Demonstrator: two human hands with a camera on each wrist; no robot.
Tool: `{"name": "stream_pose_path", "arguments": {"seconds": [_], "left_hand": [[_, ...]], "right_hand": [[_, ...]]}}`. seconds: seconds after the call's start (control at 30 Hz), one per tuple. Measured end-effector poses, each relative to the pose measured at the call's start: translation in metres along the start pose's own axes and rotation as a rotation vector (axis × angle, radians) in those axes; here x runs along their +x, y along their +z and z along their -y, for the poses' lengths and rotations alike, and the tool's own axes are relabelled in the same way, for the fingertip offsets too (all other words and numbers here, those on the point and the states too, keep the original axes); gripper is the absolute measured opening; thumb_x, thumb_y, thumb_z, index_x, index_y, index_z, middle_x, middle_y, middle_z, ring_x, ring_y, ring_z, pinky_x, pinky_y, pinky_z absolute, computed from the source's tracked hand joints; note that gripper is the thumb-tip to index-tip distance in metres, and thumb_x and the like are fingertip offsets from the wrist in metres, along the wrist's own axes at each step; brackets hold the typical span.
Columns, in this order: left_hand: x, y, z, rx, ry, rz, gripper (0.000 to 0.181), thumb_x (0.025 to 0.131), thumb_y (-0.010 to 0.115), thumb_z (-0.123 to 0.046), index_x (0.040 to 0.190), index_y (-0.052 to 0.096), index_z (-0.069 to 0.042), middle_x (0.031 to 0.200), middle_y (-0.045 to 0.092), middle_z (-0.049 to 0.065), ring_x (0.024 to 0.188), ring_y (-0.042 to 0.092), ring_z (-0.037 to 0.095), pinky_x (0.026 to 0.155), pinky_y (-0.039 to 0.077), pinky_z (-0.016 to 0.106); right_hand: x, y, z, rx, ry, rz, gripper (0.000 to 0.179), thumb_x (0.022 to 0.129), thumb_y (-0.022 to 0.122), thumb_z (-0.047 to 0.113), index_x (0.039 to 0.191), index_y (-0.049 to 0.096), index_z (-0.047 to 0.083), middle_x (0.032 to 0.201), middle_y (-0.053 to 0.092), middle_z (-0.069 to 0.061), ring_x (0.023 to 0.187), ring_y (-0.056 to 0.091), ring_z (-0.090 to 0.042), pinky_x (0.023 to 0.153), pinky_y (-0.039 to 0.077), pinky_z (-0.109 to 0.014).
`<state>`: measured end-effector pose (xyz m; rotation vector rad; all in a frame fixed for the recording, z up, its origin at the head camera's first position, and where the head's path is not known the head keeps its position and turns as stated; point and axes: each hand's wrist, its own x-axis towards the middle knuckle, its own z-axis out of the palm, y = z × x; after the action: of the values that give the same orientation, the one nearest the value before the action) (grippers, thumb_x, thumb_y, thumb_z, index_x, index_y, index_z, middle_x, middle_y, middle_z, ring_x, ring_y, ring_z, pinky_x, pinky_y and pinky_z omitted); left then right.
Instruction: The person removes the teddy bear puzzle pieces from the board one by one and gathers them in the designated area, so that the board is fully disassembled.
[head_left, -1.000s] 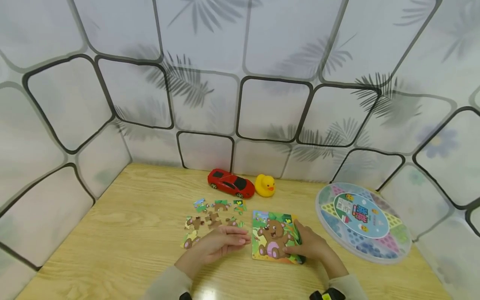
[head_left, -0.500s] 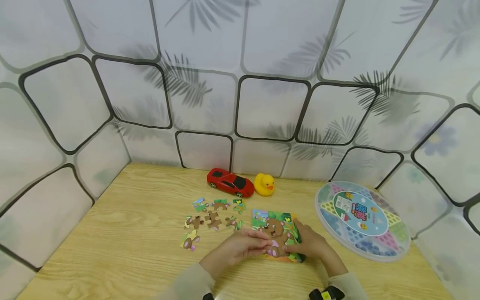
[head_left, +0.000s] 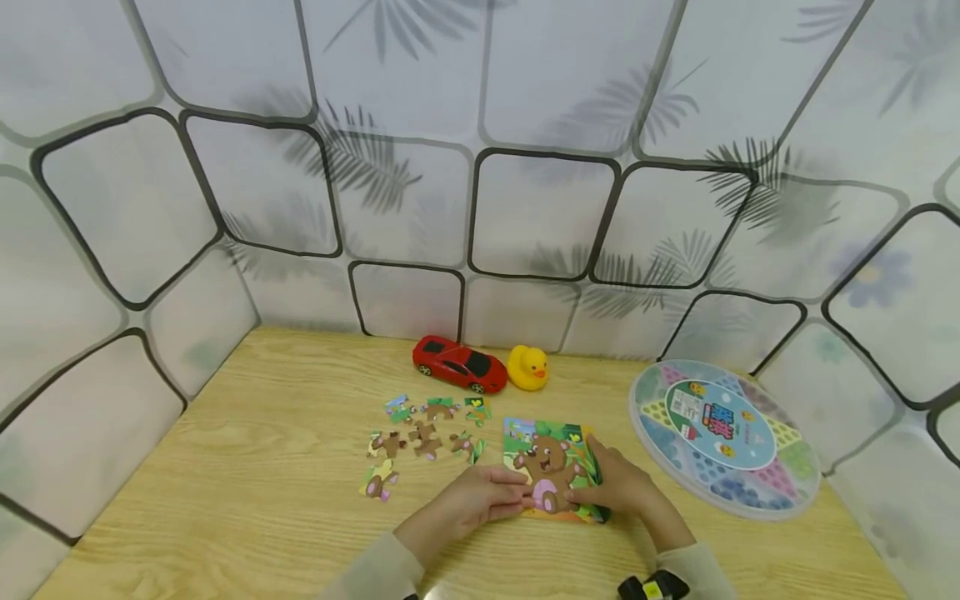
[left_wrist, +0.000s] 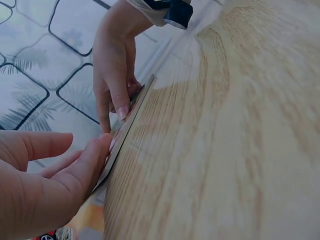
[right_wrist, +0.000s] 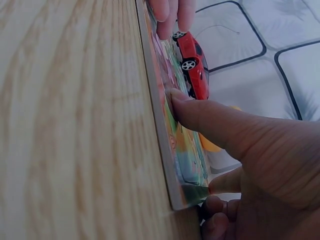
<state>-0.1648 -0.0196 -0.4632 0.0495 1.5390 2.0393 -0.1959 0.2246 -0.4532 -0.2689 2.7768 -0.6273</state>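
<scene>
A square bear jigsaw puzzle (head_left: 551, 454) lies on the wooden table, in front of me. My right hand (head_left: 624, 485) grips its right side, thumb on the picture (right_wrist: 187, 112) and other fingers at the edge. My left hand (head_left: 480, 500) reaches from the left, its fairly straight fingertips resting on the puzzle's lower left part. In the left wrist view, the left thumb (left_wrist: 52, 143) stands apart from the fingers, with nothing pinched between them. Several loose jigsaw pieces (head_left: 425, 440) with bear parts lie left of the puzzle, spaced apart.
Behind the pieces stand a red toy car (head_left: 459, 364) and a yellow rubber duck (head_left: 528, 367). A round, clear-lidded case (head_left: 723, 437) with coloured compartments lies to the right. Patterned cloth walls (head_left: 420, 208) border the table (head_left: 247, 467) at the back and sides.
My left hand has moved right, away from beside the loose pieces, onto the puzzle, then drawn slightly back left. The right hand keeps its place on the puzzle's right side.
</scene>
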Motion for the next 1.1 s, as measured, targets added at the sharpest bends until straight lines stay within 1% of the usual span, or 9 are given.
{"name": "stream_pose_path", "arguments": {"seconds": [0.17,0.27,0.33,0.4,0.47,0.57,0.63,0.8,1.1], "left_hand": [[0.000,0.000,0.000,-0.019,-0.004,0.023,0.035,0.092,0.051,0.009,0.125,0.049,0.016,0.122,0.057,0.028,0.106,0.062,0.031,0.083,0.055,0.027],[0.000,0.001,0.000,-0.031,-0.002,0.031,0.035,0.091,0.051,0.009,0.125,0.049,0.016,0.122,0.057,0.029,0.108,0.061,0.031,0.082,0.054,0.025],[-0.001,0.002,0.000,-0.033,-0.002,0.030,0.035,0.091,0.051,0.009,0.125,0.049,0.016,0.122,0.057,0.029,0.108,0.061,0.031,0.082,0.054,0.024],[-0.001,0.002,0.000,-0.033,-0.003,0.027,0.035,0.091,0.051,0.010,0.125,0.049,0.017,0.122,0.057,0.029,0.109,0.060,0.031,0.082,0.054,0.024],[-0.001,0.002,0.000,-0.035,-0.008,0.019,0.036,0.090,0.051,0.010,0.125,0.049,0.016,0.121,0.057,0.028,0.108,0.061,0.031,0.082,0.054,0.024],[-0.001,0.001,-0.001,-0.044,-0.023,0.020,0.036,0.090,0.051,0.010,0.126,0.049,0.016,0.121,0.058,0.028,0.108,0.061,0.030,0.083,0.054,0.024],[-0.001,0.001,-0.001,-0.050,-0.031,0.023,0.036,0.090,0.051,0.009,0.125,0.049,0.015,0.120,0.058,0.028,0.108,0.061,0.030,0.084,0.054,0.025],[-0.002,0.000,-0.005,-0.053,-0.037,0.024,0.036,0.090,0.051,0.009,0.125,0.049,0.016,0.120,0.058,0.027,0.108,0.061,0.030,0.087,0.053,0.026],[-0.001,0.000,-0.005,-0.097,-0.018,0.011,0.034,0.093,0.047,0.009,0.126,0.046,0.017,0.120,0.057,0.029,0.112,0.058,0.034,0.094,0.049,0.032]], "right_hand": [[-0.001,-0.001,-0.002,-0.004,-0.007,0.001,0.110,0.070,0.077,0.054,0.145,0.025,-0.008,0.132,0.041,-0.038,0.115,0.047,-0.050,0.089,0.043,-0.063],[-0.001,-0.003,-0.006,0.015,-0.038,0.021,0.111,0.071,0.076,0.054,0.145,0.023,-0.009,0.135,0.038,-0.038,0.119,0.044,-0.050,0.093,0.041,-0.063],[-0.002,-0.005,-0.011,0.058,-0.072,0.043,0.110,0.073,0.076,0.051,0.145,0.021,-0.010,0.136,0.038,-0.038,0.121,0.042,-0.050,0.095,0.039,-0.062],[-0.002,-0.008,-0.016,0.126,-0.121,0.080,0.106,0.076,0.077,0.043,0.145,0.018,-0.011,0.124,0.047,-0.036,0.109,0.050,-0.046,0.088,0.047,-0.052],[-0.001,-0.011,-0.019,0.187,-0.176,0.114,0.102,0.079,0.076,0.034,0.144,0.015,-0.014,0.104,0.054,-0.026,0.092,0.054,-0.034,0.078,0.048,-0.040],[0.000,-0.013,-0.023,0.251,-0.234,0.162,0.099,0.081,0.075,0.025,0.143,0.011,-0.017,0.078,0.045,-0.009,0.067,0.042,-0.018,0.058,0.037,-0.028],[0.000,-0.013,-0.024,0.258,-0.243,0.170,0.099,0.081,0.075,0.025,0.142,0.010,-0.018,0.077,0.043,-0.006,0.066,0.040,-0.015,0.059,0.036,-0.025],[0.001,-0.014,-0.022,0.260,-0.238,0.162,0.098,0.081,0.075,0.025,0.143,0.011,-0.017,0.075,0.042,-0.006,0.063,0.038,-0.015,0.054,0.034,-0.025],[0.000,-0.015,-0.020,0.262,-0.250,0.162,0.096,0.082,0.074,0.023,0.143,0.011,-0.017,0.070,0.041,-0.003,0.057,0.035,-0.011,0.050,0.032,-0.022]]}}
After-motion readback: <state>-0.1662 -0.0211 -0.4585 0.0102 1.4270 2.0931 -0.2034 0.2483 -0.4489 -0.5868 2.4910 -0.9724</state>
